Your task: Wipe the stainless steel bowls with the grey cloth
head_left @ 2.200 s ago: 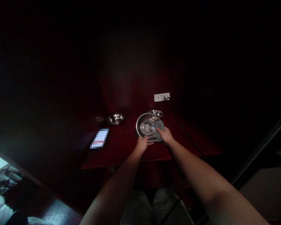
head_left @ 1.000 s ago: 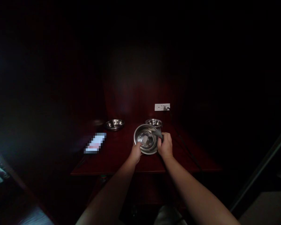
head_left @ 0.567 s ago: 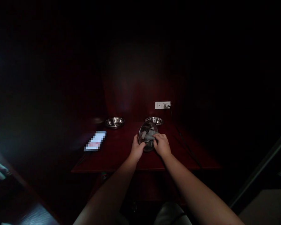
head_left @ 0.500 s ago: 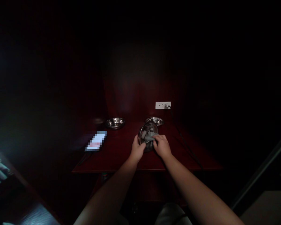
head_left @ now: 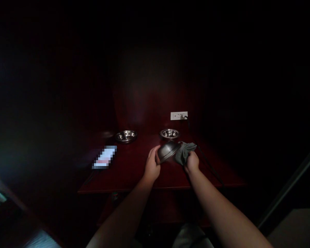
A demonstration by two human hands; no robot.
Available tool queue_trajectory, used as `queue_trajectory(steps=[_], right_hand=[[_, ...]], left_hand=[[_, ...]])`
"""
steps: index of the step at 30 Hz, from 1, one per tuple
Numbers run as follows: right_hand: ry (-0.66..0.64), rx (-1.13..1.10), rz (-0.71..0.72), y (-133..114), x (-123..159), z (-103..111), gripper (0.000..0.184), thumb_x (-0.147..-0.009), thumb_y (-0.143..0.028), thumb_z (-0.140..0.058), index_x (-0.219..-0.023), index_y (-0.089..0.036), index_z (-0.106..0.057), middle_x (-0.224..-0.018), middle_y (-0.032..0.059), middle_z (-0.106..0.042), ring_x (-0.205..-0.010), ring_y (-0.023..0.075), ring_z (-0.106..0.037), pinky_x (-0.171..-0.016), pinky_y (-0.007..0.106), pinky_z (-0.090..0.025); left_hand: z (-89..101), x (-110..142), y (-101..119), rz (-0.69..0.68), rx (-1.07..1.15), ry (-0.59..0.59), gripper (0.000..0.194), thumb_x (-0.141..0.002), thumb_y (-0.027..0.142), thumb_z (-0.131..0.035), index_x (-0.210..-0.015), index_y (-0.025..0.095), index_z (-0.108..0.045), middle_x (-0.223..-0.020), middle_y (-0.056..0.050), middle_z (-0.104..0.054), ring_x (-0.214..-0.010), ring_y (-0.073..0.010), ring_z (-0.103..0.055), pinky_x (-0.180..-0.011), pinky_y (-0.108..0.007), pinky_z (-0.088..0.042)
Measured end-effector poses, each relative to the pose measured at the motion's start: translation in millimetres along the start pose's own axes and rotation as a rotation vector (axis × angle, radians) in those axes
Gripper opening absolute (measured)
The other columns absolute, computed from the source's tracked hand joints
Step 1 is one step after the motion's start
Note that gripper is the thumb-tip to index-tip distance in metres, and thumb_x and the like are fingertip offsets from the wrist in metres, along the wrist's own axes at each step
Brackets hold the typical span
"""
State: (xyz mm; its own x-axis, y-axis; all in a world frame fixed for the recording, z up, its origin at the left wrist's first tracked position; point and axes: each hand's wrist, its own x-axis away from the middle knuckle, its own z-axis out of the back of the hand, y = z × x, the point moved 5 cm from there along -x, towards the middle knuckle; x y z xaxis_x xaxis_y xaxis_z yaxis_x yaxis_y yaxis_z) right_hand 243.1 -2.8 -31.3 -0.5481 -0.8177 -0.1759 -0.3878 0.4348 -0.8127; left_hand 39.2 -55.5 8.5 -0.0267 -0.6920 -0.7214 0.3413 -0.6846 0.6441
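My left hand (head_left: 152, 166) grips the near rim of a steel bowl (head_left: 168, 151), which is tipped so its rounded underside faces me, just above the dark red table (head_left: 134, 172). My right hand (head_left: 192, 162) is closed on a bunched grey cloth (head_left: 185, 151) that touches the bowl's right side. Both hands are over the middle of the table, near its front edge.
Two more steel bowls sit at the back of the table, one at the left (head_left: 126, 135) and one in the middle (head_left: 169, 133). A blurred flat object (head_left: 104, 157) lies at the left. A white wall socket (head_left: 179, 115) has a black cable (head_left: 209, 165) running down the right side.
The bowl has been turned from showing its inside to showing its underside. The cloth has come out of the bowl and moved to its right side with my right hand.
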Motion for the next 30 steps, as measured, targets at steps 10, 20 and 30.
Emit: queue_trajectory(steps=[10, 20, 30], right_hand=[[-0.2, -0.245, -0.455, -5.0, 23.4, -14.8, 0.042, -0.08, -0.059, -0.043, -0.085, -0.022, -0.062, -0.078, 0.0, -0.071, -0.076, 0.0189, -0.067, -0.073, 0.034, -0.053], [-0.06, 0.113, 0.028, -14.4, 17.7, -7.0, 0.036, -0.071, -0.048, -0.058, -0.086, -0.016, -0.059, -0.08, 0.002, -0.065, -0.075, 0.0165, -0.061, -0.075, 0.03, -0.047], [-0.526, 0.979, 0.821, -41.1, 46.9, -77.6, 0.043, -0.073, -0.007, -0.046, -0.111, -0.019, -0.061, -0.121, 0.0084, -0.058, -0.112, 0.0227, -0.049, -0.098, 0.037, -0.038]], left_hand=[[-7.2, 1.6, 15.6, -0.136, -0.156, -0.175, 0.07, -0.065, -0.007, -0.042, -0.127, 0.024, -0.047, -0.133, -0.005, -0.049, -0.128, -0.02, -0.038, -0.108, -0.04, -0.031], [-7.5, 4.3, 16.4, 0.005, 0.063, -0.104, 0.061, -0.067, 0.002, -0.052, -0.125, 0.02, -0.046, -0.126, -0.01, -0.054, -0.117, -0.0232, -0.049, -0.102, -0.039, -0.035], [-10.2, 2.2, -33.1, 0.492, 0.659, 0.142, 0.047, -0.062, 0.014, -0.054, -0.109, 0.017, -0.05, -0.102, -0.007, -0.065, -0.096, -0.0228, -0.06, -0.088, -0.039, -0.045]])
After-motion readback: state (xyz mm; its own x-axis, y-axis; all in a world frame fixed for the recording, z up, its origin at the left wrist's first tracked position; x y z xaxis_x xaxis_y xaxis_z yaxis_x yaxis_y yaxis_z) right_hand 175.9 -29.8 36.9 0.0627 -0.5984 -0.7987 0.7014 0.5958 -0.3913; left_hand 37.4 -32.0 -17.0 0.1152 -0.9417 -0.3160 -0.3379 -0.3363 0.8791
